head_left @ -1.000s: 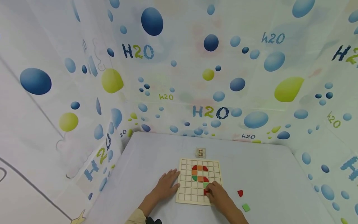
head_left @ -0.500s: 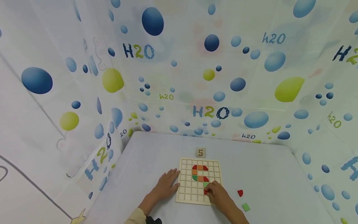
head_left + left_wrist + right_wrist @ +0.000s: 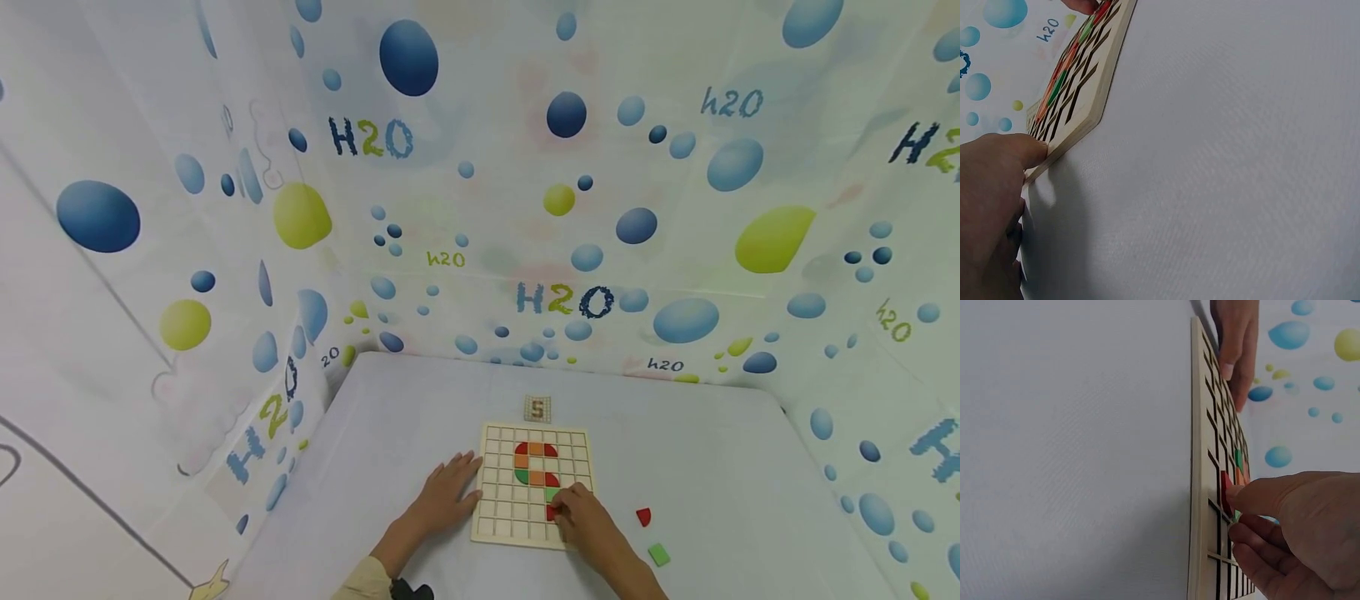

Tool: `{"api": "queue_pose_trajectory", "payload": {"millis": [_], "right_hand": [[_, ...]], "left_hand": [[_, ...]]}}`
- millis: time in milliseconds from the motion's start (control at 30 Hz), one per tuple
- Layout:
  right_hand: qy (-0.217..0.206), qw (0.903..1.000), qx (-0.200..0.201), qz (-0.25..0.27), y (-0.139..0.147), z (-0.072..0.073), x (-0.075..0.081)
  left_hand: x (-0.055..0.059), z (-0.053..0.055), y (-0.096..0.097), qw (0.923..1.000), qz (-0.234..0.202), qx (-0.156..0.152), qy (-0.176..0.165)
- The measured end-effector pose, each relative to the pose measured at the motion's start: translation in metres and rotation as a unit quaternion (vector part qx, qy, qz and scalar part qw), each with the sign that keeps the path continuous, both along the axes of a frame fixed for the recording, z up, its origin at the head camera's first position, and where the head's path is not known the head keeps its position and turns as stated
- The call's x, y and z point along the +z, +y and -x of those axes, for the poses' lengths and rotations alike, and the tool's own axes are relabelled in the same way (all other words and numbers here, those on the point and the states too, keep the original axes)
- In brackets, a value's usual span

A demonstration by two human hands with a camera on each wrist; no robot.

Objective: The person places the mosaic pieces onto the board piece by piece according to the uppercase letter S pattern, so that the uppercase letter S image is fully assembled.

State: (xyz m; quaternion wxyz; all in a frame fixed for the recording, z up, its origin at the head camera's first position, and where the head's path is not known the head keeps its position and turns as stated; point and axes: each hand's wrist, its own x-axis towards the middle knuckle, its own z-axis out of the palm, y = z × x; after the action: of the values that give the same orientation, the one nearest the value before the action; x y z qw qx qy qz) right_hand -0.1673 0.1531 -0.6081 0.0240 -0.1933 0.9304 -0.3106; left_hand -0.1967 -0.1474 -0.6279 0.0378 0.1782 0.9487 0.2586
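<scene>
A wooden grid board (image 3: 495, 527) lies on the white table, with red, orange and green tiles set in some of its squares. My left hand (image 3: 446, 492) rests along the board's left edge, fingers extended; in the left wrist view its thumb (image 3: 1034, 150) touches the edge. Over the right part of the board, my right hand (image 3: 587, 521) pinches a red tile (image 3: 1225, 492) between thumb and fingers, low at a grid square. Just above that tile sits a light green tile (image 3: 552, 494), partly covered by the fingers.
A small card (image 3: 537, 408) with an S-shaped pattern lies beyond the board. To the right of the right hand are a loose red quarter-round tile (image 3: 643, 517) and a green square tile (image 3: 658, 554). Patterned sheeting (image 3: 480, 217) rises behind the table.
</scene>
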Motion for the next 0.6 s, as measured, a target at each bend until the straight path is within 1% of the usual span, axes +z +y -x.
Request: {"api": "queue_pose_trajectory", "payload": {"millis": [100, 200, 333, 433, 600], "right_hand": [[-0.005, 0.9997, -0.021, -0.004, 0.004, 0.000, 0.002], [-0.023, 0.9978, -0.062, -0.002, 0.013, -0.001, 0.007], [-0.051, 0.9921, -0.115, -0.004, 0.034, -0.002, 0.013], [-0.065, 0.9874, -0.143, -0.019, 0.054, -0.006, 0.013], [-0.069, 0.9794, -0.174, -0.075, 0.087, -0.020, 0.005]], "left_hand": [[0.000, 0.000, 0.000, 1.0000, -0.003, -0.002, -0.001], [0.001, -0.001, 0.000, 1.0000, -0.009, -0.003, -0.004], [0.002, -0.001, 0.000, 0.9999, -0.011, -0.002, -0.003], [0.001, -0.001, 0.000, 1.0000, -0.007, -0.001, 0.000], [-0.002, -0.001, 0.000, 1.0000, -0.006, 0.000, -0.001]]}}
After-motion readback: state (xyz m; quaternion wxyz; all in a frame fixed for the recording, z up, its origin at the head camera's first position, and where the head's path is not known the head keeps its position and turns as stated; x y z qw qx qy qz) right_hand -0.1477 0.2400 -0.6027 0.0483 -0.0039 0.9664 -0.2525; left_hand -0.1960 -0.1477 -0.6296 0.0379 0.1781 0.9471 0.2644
